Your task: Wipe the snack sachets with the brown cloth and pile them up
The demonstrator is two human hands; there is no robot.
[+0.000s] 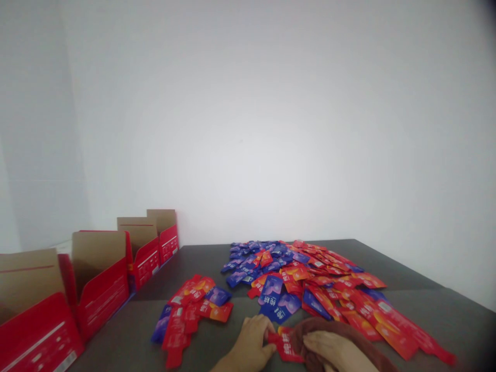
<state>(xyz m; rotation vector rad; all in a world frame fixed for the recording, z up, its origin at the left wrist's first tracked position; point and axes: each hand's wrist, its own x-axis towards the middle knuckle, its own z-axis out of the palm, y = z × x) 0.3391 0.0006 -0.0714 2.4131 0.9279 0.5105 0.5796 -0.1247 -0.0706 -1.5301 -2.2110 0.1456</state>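
A small red pouch with white lettering lies at the front of the dark table. Its narrow left end is between the thumb and fingers of my left hand. A brown cloth covers the pouch's right part, and my right hand grips the cloth, pressing it there. Just beyond my hands spreads a big heap of red-orange pouches and blue-purple pouches. To the left of my left hand lies a smaller, loose group of pouches, mostly red with a few blue.
Several open red cardboard boxes with raised brown flaps stand in a row along the table's left side. The dark table reaches back to a plain white wall. Some pouches extend toward the table's right front.
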